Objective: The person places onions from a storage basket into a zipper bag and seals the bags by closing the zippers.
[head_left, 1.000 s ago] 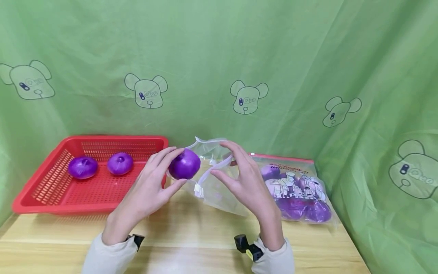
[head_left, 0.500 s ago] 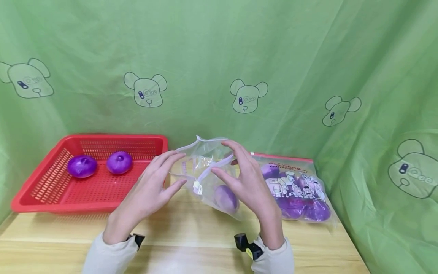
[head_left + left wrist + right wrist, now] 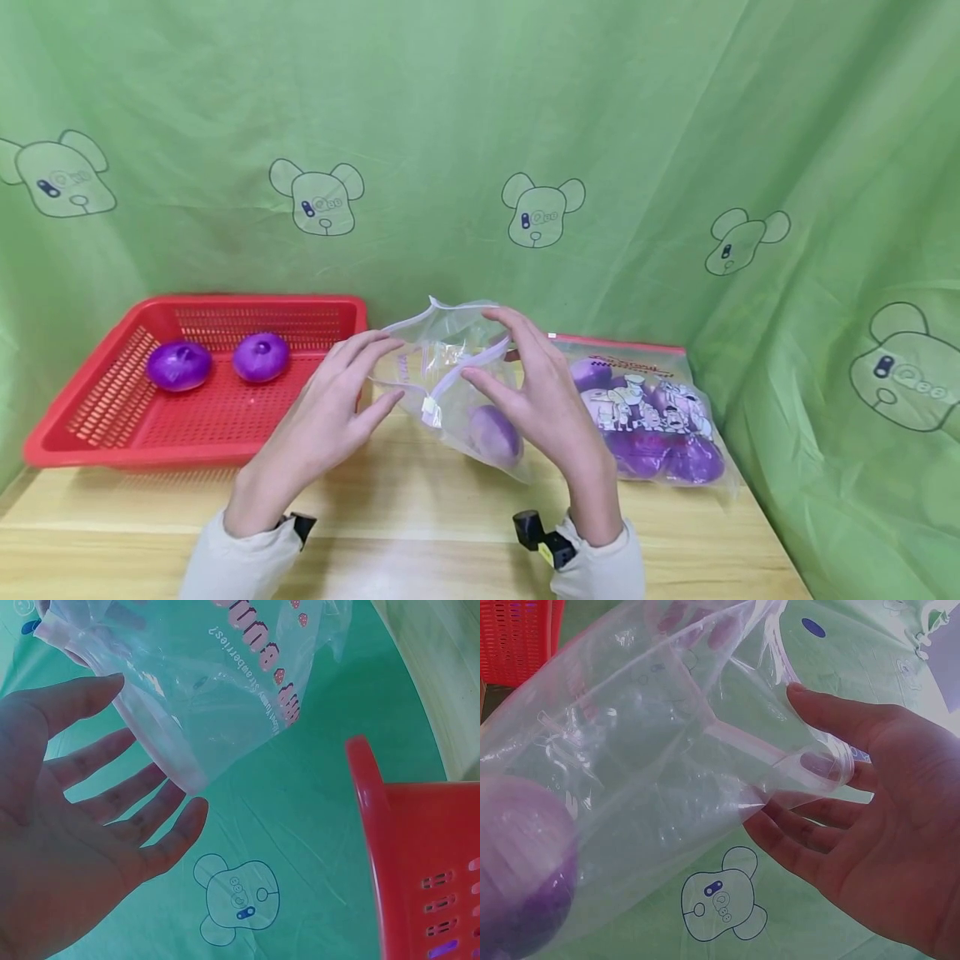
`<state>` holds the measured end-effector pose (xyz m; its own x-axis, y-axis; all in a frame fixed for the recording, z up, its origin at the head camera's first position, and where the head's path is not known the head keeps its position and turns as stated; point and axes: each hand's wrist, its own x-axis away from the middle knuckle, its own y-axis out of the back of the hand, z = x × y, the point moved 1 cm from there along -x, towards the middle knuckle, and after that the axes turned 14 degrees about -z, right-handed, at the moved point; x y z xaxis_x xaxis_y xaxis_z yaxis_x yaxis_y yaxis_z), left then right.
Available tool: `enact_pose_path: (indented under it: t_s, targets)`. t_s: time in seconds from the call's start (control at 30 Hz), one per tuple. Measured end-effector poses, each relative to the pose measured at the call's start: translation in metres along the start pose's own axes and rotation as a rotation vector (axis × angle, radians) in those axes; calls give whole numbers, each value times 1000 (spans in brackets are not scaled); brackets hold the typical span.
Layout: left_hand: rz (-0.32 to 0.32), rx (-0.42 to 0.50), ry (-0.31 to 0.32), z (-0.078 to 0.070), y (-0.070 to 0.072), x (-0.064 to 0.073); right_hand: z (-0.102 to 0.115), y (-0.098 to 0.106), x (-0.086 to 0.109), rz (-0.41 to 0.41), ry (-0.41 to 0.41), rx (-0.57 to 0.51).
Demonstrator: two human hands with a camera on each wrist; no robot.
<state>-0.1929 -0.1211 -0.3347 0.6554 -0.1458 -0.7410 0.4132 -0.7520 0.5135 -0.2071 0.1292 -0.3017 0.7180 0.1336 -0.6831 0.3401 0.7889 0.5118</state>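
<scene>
A clear zip bag (image 3: 450,417) with a white slider is held tilted above the table, its mouth gaping towards my left hand. One purple onion (image 3: 495,435) lies low inside it; the right wrist view shows the same onion (image 3: 525,870) through the plastic. My right hand (image 3: 542,398) holds the bag by the right side of its mouth, thumb and fingers at the rim. Around the left side of the mouth, my left hand (image 3: 324,410) stands with spread, relaxed fingers and holds nothing. In the left wrist view its fingertips are right at the bag's rim (image 3: 161,742).
To the left stands a red plastic basket (image 3: 202,429) holding two purple onions (image 3: 180,365). On the right lies a printed zip bag (image 3: 645,408) with a red top strip and several onions in it. A green curtain (image 3: 435,125) hangs behind the wooden table (image 3: 420,508).
The onion has left my left hand and dropped through the mouth into the low end of the clear zip bag. Both hands have stayed almost in place.
</scene>
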Motion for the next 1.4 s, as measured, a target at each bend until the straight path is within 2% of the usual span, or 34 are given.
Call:
enact_pose_path:
  t_s: [0.23, 0.37, 0.5, 0.63, 0.83, 1.13, 1.27, 1.4]
  targets:
    - [-35, -2, -13, -2, 4, -1, 2, 1, -1, 3, 0, 7]
    - [-56, -16, 10, -1, 6, -2, 1, 2, 0, 10, -3, 2]
    - [-101, -10, 32, 7, 5, -3, 1, 1, -1, 13, 15, 3]
    - [-146, 5, 28, 19, 2, -5, 3, -3, -1, 12, 32, 2]
    - [-149, -53, 54, 42, 3, 1, 5, -6, 1, 11, 25, -2]
    - [-108, -145, 133, 70, 5, 2, 4, -7, 0, 14, 29, -16]
    - [-64, -202, 179, 88, 10, 4, 3, -6, -1, 6, 35, -6]
    - [-27, -266, 210, 109, 15, 11, 2, -5, 1, 9, 22, 0]
